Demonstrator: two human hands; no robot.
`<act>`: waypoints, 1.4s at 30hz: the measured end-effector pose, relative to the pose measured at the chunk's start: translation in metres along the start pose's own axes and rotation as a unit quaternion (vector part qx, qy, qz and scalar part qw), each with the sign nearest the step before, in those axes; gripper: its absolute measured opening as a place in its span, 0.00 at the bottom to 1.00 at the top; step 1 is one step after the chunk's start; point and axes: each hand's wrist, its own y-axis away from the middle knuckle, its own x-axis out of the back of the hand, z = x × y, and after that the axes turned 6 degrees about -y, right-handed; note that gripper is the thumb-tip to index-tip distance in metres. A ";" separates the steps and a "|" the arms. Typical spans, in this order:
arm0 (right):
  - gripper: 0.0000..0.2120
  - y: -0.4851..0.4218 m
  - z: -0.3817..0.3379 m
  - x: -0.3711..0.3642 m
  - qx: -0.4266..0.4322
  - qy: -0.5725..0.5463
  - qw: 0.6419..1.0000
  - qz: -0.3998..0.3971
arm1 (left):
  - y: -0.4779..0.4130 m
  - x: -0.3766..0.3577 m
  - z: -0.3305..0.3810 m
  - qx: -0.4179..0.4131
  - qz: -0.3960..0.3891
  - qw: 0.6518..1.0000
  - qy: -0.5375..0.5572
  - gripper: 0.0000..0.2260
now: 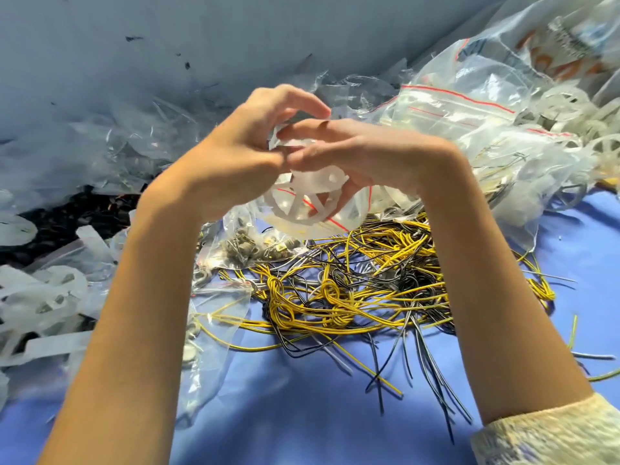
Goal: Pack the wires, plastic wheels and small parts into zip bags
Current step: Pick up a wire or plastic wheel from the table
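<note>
My left hand (235,152) and my right hand (362,152) meet at the centre, raised above the table. Both pinch the top edge of a clear zip bag (355,213) with a red line. White plastic wheels (302,199) with spokes sit inside it, hanging below my fingers. Under the bag lies a tangle of yellow and black wires (362,290) on the blue cloth (318,397). Small grey metal parts (241,246) lie in clear bags just left of the wires.
A heap of empty zip bags (463,105) with red lines fills the right back. Loose white wheels (604,146) lie at the far right, and more white plastic pieces (50,297) on the left. Crumpled clear plastic (100,152) covers the left back.
</note>
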 end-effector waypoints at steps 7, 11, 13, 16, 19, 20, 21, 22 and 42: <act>0.12 -0.002 0.009 -0.001 -0.041 -0.056 0.997 0.017 | -0.003 -0.002 -0.004 0.037 -0.009 0.980 -0.194 0.10; 0.07 -0.005 0.016 0.003 -0.031 -0.002 0.999 0.019 | -0.005 -0.004 -0.007 0.069 -0.007 0.962 -0.265 0.09; 0.04 -0.007 0.019 0.003 -0.051 0.047 0.998 0.009 | -0.005 -0.003 -0.010 0.085 -0.041 0.952 -0.291 0.07; 0.06 -0.011 0.024 0.002 -0.101 0.110 0.989 -0.003 | -0.002 -0.005 -0.014 0.124 -0.110 0.938 -0.305 0.05; 0.07 -0.009 0.024 0.007 -0.109 0.113 0.987 0.020 | -0.001 -0.007 -0.017 0.140 -0.123 0.930 -0.318 0.07; 0.07 -0.007 0.024 0.010 -0.106 0.108 0.988 0.034 | -0.001 -0.007 -0.017 0.140 -0.125 0.930 -0.315 0.07; 0.08 -0.004 0.024 0.014 -0.100 0.104 0.988 0.048 | -0.001 -0.008 -0.016 0.137 -0.128 0.932 -0.309 0.07; 0.10 -0.002 0.026 0.018 -0.094 0.105 0.988 0.060 | -0.001 -0.008 -0.016 0.131 -0.131 0.936 -0.300 0.07; 0.16 0.016 0.048 0.041 -0.098 0.067 0.991 0.067 | -0.016 -0.057 -0.025 0.126 -0.026 0.935 -0.332 0.04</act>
